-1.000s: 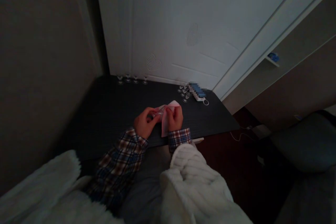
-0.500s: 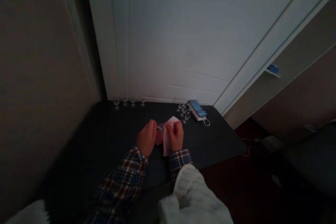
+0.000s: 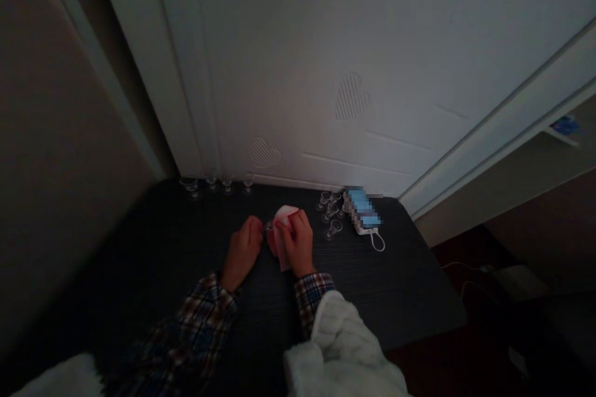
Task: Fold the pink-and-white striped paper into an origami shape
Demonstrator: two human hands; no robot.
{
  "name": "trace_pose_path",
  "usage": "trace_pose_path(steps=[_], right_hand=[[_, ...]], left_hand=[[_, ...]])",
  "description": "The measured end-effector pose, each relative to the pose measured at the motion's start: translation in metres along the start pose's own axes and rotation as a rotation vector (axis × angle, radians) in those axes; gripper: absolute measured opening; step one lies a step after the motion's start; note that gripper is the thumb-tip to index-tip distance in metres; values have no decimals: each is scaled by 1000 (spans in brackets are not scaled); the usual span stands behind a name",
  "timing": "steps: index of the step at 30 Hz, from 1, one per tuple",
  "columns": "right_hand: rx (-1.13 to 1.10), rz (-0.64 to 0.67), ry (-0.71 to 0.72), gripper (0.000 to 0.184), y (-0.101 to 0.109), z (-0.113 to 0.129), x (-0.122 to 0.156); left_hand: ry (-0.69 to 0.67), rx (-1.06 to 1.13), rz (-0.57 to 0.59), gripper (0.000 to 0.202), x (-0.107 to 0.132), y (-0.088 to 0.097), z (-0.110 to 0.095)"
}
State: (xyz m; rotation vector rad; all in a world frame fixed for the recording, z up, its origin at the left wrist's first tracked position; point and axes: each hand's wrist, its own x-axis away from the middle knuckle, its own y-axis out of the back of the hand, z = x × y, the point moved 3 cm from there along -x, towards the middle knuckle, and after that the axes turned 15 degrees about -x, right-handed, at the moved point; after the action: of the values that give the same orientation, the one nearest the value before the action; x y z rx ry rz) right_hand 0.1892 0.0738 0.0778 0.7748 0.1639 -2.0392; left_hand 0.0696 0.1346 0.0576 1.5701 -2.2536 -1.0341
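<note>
in right hand (image 3: 299, 244), partly hidden cloth (image 3: 282, 249)

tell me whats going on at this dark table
A person's right hand holds a pink cloth at a small clear piece, which the left hand seems to pinch. On the dark table, four similar clear pieces stand along the back left; a cluster of more sits at the right, beside a phone-like device.
</note>
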Motion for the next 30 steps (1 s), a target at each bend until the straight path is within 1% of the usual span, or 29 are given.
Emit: trace_pose_path(steps=[2, 5, 9, 13, 17, 22, 26, 30], right_hand=[[9, 16, -8, 13, -8, -4, -4], [-11, -3, -24, 20, -15, -9, -10], [-109, -41, -105, 22, -16, -14, -12], [-188, -91, -172, 15, -14, -15, -11], [-227, -145, -201, 12, -13, -15, -10], [-278, -207, -232, 8, -13, -16, -9], [-304, -215, -224, 10, -12, -13, -10], [-278, -201, -195, 10, -8, -11, -13]], left_hand=[[34, -78, -64, 33, -4, 3, 3], [64, -126, -122, 32, -8, 5, 6], [29, -150, -162, 29, -9, 5, 3], [13, -144, -156, 23, -5, 8, 1], [-24, -135, -104, 26, -3, 8, 1], [-37, -134, -86, 26, -5, 6, 4], [-42, -128, -75, 28, -5, 6, 4], [-36, -130, -99, 30, -2, 8, 3]])
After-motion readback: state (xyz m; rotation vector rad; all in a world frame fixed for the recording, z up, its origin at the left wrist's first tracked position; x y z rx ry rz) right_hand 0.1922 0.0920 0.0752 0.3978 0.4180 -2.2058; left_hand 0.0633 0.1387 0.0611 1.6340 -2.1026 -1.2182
